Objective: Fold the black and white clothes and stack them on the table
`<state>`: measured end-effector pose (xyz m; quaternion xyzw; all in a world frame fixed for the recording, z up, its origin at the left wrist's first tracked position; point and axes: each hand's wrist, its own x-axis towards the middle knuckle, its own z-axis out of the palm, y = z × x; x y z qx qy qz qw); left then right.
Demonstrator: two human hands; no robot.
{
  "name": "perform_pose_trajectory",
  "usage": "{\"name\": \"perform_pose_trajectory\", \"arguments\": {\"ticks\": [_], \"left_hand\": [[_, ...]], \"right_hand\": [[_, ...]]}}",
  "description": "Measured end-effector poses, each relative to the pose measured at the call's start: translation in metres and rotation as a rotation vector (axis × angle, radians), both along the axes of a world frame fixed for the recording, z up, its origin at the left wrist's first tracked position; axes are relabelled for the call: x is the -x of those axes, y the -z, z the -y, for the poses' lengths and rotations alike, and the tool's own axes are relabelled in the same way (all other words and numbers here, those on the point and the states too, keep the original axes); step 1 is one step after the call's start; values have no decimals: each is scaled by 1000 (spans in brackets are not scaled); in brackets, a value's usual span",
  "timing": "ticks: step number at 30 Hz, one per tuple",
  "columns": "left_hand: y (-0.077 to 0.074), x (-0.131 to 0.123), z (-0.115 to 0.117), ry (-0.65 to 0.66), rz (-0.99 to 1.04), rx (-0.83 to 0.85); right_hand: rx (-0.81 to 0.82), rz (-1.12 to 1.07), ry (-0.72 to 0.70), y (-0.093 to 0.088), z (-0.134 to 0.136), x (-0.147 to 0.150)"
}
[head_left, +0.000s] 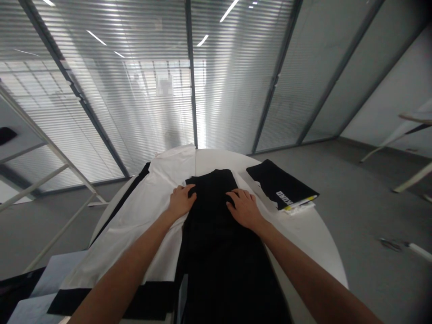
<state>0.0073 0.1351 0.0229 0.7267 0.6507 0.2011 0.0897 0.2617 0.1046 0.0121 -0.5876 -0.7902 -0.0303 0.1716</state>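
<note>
Long black cloth garment (226, 252), frame centre to bottom: left hand (180, 201) and right hand (245, 208) are resting half-curled at its edges, pinch indiscernible; uneven tugging could be creasing it.

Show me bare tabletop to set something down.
Right side of the table, between lettered black cloth and right arm. Smaller strip at the far edge, beyond the black garment. Crowded: left side, under white cloth; middle, under that garment.
</note>
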Motion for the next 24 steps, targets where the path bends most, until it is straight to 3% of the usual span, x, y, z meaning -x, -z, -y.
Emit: {"name": "perform_pose_trajectory", "arguments": {"ticks": [4, 8, 15, 20, 24], "left_hand": [[1, -4, -33, -2, 89, 45], [5, -8, -50, -33, 184, 58], [16, -13, -57, -9, 534, -45], [22, -16, -55, 83, 926, 40], [20, -12, -56, 202, 942, 13]], "right_hand": [[21, -14, 9, 6, -4, -2], [36, -33, 10, 6, -7, -3], [40, -80, 38, 4, -12, -6], [32, -119, 99, 3, -15, -7], [45, -128, 178, 6, -17, -7]]}}
